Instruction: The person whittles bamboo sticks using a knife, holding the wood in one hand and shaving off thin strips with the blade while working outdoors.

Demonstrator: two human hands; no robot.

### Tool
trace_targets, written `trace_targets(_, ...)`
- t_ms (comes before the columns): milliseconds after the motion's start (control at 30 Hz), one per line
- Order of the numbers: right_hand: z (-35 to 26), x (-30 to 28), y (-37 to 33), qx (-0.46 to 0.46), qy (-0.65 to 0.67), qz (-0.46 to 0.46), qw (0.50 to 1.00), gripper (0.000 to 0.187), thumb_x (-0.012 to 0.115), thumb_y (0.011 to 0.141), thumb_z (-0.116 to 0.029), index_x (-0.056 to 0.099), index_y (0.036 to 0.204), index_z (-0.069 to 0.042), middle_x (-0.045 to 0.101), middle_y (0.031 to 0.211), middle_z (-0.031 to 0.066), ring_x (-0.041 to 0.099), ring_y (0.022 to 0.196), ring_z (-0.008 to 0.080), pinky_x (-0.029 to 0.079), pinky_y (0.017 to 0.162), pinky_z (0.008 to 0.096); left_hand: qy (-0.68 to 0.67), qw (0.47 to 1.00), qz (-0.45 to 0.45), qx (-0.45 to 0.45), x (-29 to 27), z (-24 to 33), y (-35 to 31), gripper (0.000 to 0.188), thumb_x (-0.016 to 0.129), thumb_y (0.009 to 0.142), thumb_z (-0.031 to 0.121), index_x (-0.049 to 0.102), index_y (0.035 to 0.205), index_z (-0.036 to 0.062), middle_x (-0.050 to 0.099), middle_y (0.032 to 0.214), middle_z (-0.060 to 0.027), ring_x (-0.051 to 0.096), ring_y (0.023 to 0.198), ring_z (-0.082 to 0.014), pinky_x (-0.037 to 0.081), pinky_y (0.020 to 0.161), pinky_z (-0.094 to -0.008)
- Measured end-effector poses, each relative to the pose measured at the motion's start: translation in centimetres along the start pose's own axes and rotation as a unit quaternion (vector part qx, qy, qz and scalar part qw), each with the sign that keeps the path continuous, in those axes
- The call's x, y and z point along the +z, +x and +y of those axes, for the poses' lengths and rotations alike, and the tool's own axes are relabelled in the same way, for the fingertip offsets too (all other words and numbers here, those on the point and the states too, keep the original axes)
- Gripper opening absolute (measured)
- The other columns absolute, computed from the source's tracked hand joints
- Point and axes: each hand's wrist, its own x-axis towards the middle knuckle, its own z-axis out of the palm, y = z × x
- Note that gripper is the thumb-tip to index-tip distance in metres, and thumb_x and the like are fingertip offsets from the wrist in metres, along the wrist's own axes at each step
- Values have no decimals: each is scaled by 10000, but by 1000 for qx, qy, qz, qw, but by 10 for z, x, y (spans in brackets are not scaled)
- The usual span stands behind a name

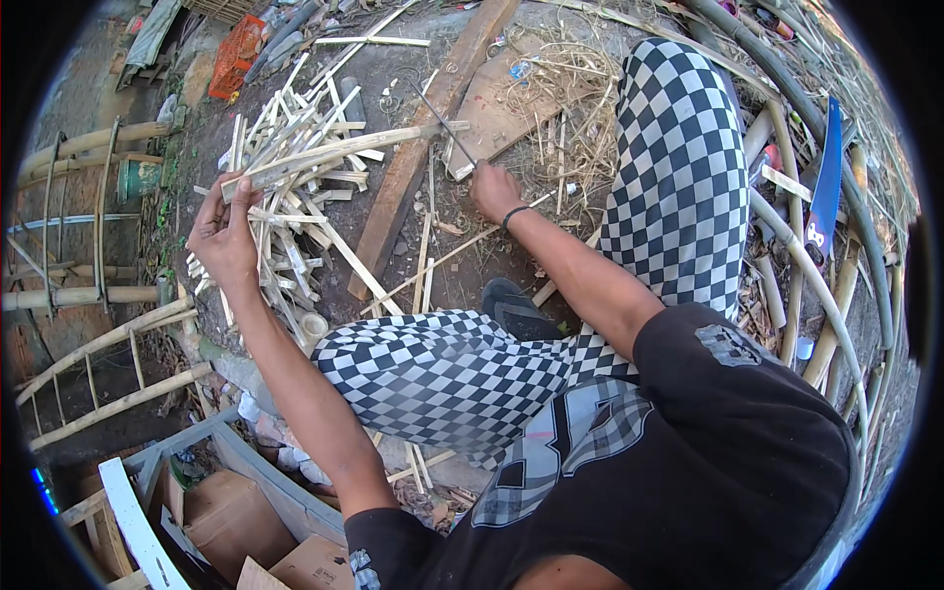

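My left hand (226, 236) is closed around one end of a long, pale split bamboo strip (339, 150). The strip slants away to the right, and its far end lies over a brown wooden beam (395, 205), close to or touching the knife blade. My right hand (498, 193) grips a knife (447, 126), whose thin dark blade points up and to the left; its handle is hidden by the fingers. Under and beside the strip lies a loose heap of cut bamboo pieces (300, 231).
A flat board (506, 103) and curly shavings (580, 123) lie beyond my right hand. At the right are bamboo poles (787, 221) and a blue-bladed saw (828, 182). An orange crate (237, 56) stands far left; a bamboo ladder (113, 383) and cardboard boxes (236, 526) lie nearer.
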Motion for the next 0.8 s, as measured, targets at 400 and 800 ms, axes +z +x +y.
trace_targets(400,7,0,-13,45,0,-19,999,229,537,859,-97,643,1013,36,681,966,272,667,961,414,532,828,501,-12,1000,-6,-4,-1,5,-2,241,707,887,59,675,1094,-59,707,908,-99,687,811,-146,547,762,-254)
trace_targets(800,-21,-5,-18,-30,1,-37,999,293,576,854,-105,637,1103,39,675,1006,287,658,1007,415,533,867,478,-5,1000,-23,-11,-6,6,0,230,703,887,49,675,1089,-57,705,938,-106,680,827,-141,552,779,-261)
